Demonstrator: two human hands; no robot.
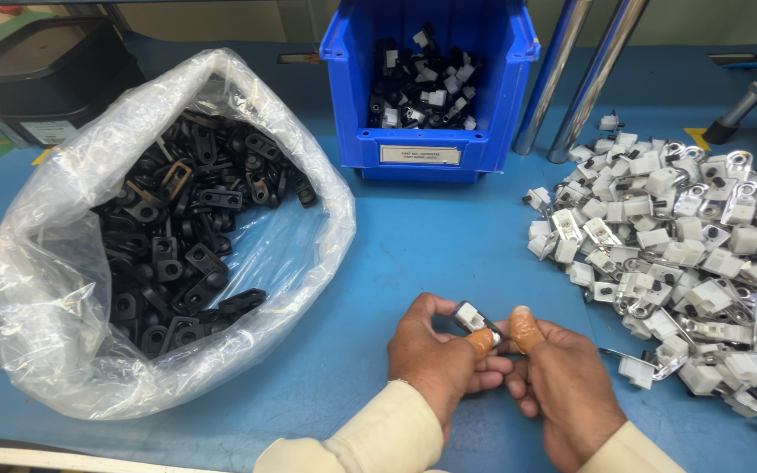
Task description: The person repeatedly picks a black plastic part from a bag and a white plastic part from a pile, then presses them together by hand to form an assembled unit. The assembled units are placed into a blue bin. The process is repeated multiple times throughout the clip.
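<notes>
Between both hands, low over the blue bench (431, 254), sits one small part (470, 317), black plastic with a white block. The left hand (438, 355) and right hand (562, 385) pinch it, thumbs capped in orange rubber. Ahead of them, a blue bin (431, 140) is partly filled with finished pieces. Left, a crinkled clear bag (54, 289) is full of matte black brackets; right, a large heap of white-and-metal clips (685, 245) remains, so much appears left.

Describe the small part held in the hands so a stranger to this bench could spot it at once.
Start at the blue bin at the back of the blue table, then come straight down to the near edge. There the left hand and right hand pinch a small black-and-white part, the only one off the table.
</notes>
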